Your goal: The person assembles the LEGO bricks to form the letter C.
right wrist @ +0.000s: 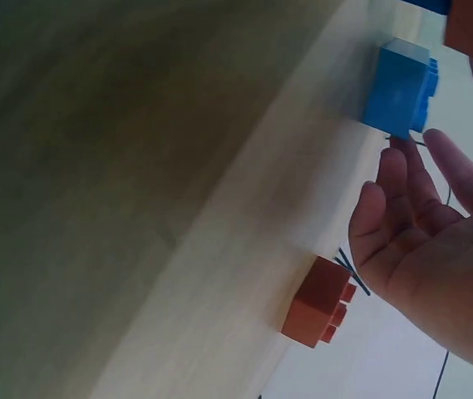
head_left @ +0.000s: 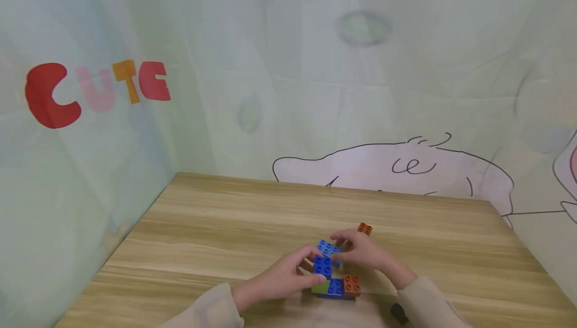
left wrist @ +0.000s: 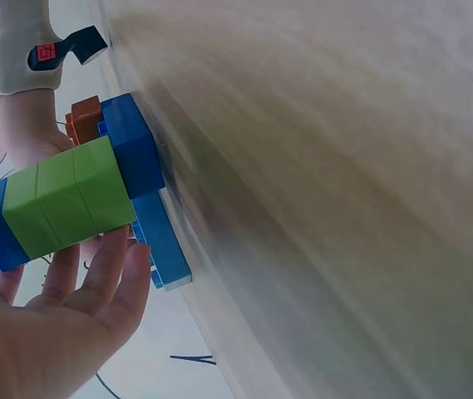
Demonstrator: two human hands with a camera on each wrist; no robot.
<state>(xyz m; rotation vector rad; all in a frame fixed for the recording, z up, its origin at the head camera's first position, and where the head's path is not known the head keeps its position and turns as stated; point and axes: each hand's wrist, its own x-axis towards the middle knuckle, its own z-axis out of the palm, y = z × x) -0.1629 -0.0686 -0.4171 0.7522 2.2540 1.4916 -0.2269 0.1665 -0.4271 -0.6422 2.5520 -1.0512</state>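
Note:
My left hand (head_left: 281, 278) grips a stack of toy building bricks, its thumb on the near side and its fingers behind. The stack has a blue brick (head_left: 322, 266) on top of several green bricks (left wrist: 70, 199). These stand on one end of a longer blue brick (left wrist: 132, 145), with an orange brick (head_left: 351, 285) at its other end. Behind the stack, a lighter blue brick (right wrist: 398, 87) lies on the table, studs up. My right hand (head_left: 365, 253) is beside its right end, fingers loosely extended and fingertips at the brick's edge.
Farther back, a separate orange brick (right wrist: 317, 303) sits on the wooden table (head_left: 216, 218), close to my right hand. A small black object (head_left: 398, 313) is by the right sleeve. Printed cloth (head_left: 216, 92) hangs along the table's back and left sides.

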